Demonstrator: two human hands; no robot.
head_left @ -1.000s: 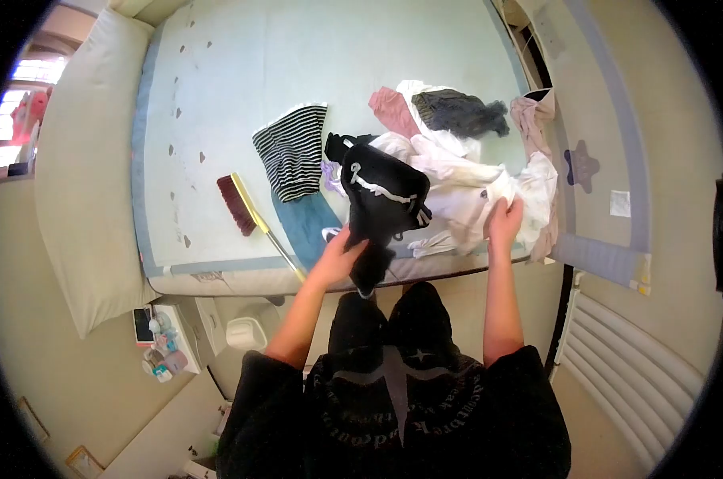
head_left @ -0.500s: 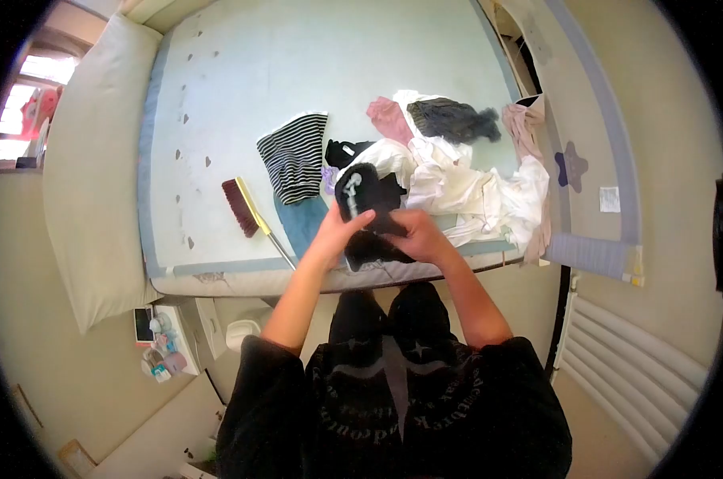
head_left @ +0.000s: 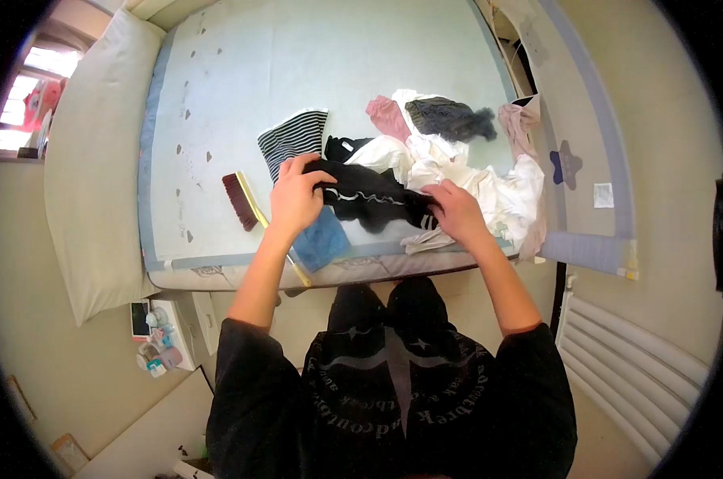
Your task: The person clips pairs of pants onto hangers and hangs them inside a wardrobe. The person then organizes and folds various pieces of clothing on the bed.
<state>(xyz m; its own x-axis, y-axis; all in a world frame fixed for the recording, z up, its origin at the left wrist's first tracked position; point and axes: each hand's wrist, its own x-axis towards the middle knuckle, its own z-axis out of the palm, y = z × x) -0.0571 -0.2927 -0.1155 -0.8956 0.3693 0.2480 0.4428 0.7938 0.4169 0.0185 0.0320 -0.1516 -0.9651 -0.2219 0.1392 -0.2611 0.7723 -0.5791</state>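
Note:
Stretched sideways between my hands is a black garment (head_left: 369, 198) with a wavy white line along it and white stripes at its right end. My left hand (head_left: 296, 199) grips its left end, over the lower part of a black-and-white striped garment (head_left: 296, 132). At the other end, my right hand (head_left: 457, 211) pinches the cloth near the white stripes. A blue cloth (head_left: 323, 241) lies below my left hand. Just beyond the held garment are white clothes (head_left: 465, 176) and another black garment (head_left: 341, 149).
On the bed (head_left: 361, 56) a brush (head_left: 240, 202) with dark bristles lies left of my left hand, its handle reaching the near edge. Further back are a pink garment (head_left: 388, 117) and a dark grey garment (head_left: 449, 120). A padded bed rail (head_left: 597, 144) stands at right.
My hands have moved apart, spreading the black garment from a bunched shape into a long strip. My left hand went left and up, uncovering more of the blue cloth.

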